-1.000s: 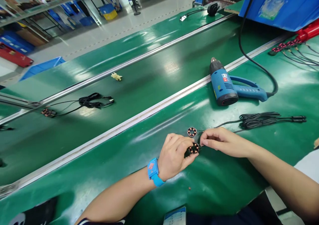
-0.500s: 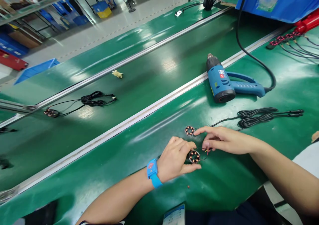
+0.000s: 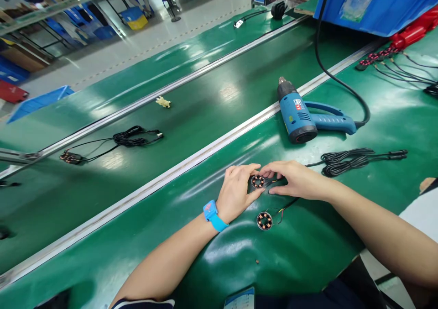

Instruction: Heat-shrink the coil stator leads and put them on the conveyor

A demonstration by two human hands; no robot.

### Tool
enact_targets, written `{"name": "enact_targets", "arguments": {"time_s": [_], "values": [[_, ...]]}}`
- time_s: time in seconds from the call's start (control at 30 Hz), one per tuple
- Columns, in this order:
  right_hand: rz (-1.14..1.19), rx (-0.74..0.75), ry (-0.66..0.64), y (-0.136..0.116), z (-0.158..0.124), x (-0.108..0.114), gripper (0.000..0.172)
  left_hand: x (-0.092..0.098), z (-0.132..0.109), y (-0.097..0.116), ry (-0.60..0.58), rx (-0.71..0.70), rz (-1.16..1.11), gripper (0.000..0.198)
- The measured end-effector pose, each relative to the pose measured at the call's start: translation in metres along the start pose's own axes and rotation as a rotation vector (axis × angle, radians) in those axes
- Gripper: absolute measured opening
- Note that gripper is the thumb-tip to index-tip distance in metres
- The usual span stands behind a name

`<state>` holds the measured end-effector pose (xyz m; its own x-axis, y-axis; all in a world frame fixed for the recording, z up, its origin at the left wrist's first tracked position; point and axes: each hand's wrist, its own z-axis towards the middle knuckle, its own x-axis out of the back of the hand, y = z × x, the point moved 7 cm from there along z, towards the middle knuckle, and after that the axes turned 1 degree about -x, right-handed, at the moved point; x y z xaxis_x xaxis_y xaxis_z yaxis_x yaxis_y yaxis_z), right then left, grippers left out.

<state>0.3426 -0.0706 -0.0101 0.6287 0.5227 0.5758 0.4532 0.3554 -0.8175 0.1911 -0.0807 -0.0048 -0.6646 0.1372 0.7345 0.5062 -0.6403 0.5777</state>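
Note:
Two small round coil rings with copper windings lie on the green bench. My left hand (image 3: pixel 237 190), with a blue wrist strap, and my right hand (image 3: pixel 294 180) both pinch the upper coil ring (image 3: pixel 257 181) from either side. The lower coil ring (image 3: pixel 264 220) lies loose just below my hands, its thin coloured wires trailing to the right. A black coiled cable (image 3: pixel 349 157) runs from the rings toward the right.
A blue heat gun (image 3: pixel 301 117) lies behind my hands with its black cord running up. Another cable bundle (image 3: pixel 130 139) with coils rides the conveyor belt at left. More wired coils (image 3: pixel 376 58) sit at far right, under a blue bin (image 3: pixel 376 3).
My hands let go of the lower coil ring and moved up to the upper one. The lower ring now lies free on the bench.

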Motion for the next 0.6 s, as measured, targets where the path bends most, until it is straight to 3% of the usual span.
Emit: {"name": "enact_targets", "arguments": {"time_s": [0.23,0.47,0.6], "values": [[0.089,-0.151,-0.012,0.005,-0.004,0.000,0.018,0.014,-0.006,0.019,0.117,-0.079,0.079,0.060],[0.491,-0.265,-0.073,0.009,-0.005,-0.010,0.036,0.010,-0.007,0.027,0.126,-0.131,0.080,0.046],[0.505,-0.301,-0.072,0.009,-0.006,-0.012,0.034,0.007,-0.008,0.026,0.062,-0.107,0.060,0.041]]}}
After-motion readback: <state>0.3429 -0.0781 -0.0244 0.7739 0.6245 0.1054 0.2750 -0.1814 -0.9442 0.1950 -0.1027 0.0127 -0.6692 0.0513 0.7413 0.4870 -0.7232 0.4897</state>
